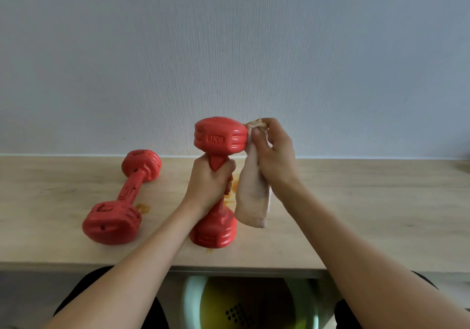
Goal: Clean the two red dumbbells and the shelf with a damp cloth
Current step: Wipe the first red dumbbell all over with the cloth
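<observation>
Red plastic, hard and ribbed, is what I have in hand: my left hand (212, 176) is wrapped tight round the grip of the near dumbbell (216, 176), which stands on end on the shelf (356, 214), its lower head planted near the front edge. The upper head is stamped 1KG, so I judge it light enough to steady one-handed, but smooth and likely slick once wet; the narrow waist is the sure place to hold it, as the heads are too broad to close fingers round. My right hand (273, 150) pinches the cloth (253, 196) bunched at the top against the side of that upper head, and the rest hangs limp down to just above the wood, soft and floppy. Orange smears mark the shelf around the base. Farther left, the second dumbbell (122, 196) lies on its side, apart from both hands, dark scribbles on its bar and nearer head.
</observation>
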### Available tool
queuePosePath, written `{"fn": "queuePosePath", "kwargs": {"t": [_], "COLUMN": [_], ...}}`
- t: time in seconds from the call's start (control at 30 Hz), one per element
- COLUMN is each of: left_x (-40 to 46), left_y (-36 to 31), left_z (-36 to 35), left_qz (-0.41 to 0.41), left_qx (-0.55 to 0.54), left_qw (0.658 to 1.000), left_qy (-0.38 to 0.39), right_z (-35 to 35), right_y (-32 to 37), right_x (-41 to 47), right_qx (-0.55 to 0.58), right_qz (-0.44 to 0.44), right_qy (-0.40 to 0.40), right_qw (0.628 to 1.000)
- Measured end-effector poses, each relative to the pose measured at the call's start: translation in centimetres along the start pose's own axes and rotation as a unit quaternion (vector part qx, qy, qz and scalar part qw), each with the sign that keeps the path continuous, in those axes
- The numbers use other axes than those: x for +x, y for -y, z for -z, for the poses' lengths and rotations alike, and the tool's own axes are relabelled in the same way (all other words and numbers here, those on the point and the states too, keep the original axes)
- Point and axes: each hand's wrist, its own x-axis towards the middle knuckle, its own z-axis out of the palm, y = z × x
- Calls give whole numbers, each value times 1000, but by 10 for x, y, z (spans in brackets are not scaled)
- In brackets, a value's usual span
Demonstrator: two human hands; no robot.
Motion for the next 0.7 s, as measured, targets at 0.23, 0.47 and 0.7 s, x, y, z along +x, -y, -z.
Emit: {"fn": "queuePosePath", "kwargs": {"t": [0.23,0.47,0.7], "left_x": [1,4,6], "left_y": [-2,4,4], "left_z": [1,6,4], "left_qz": [15,-33,-23], "left_qx": [-43,8,62], "left_qw": [994,999,997], "left_qy": [104,9,-31], "right_z": [17,24,6], "right_y": [4,-4,7], "right_x": [2,-1,-18], "right_qx": [188,193,-13], "right_qz": [-165,-123,86], "right_qy": [89,72,-1], "right_qw": [964,971,996]}}
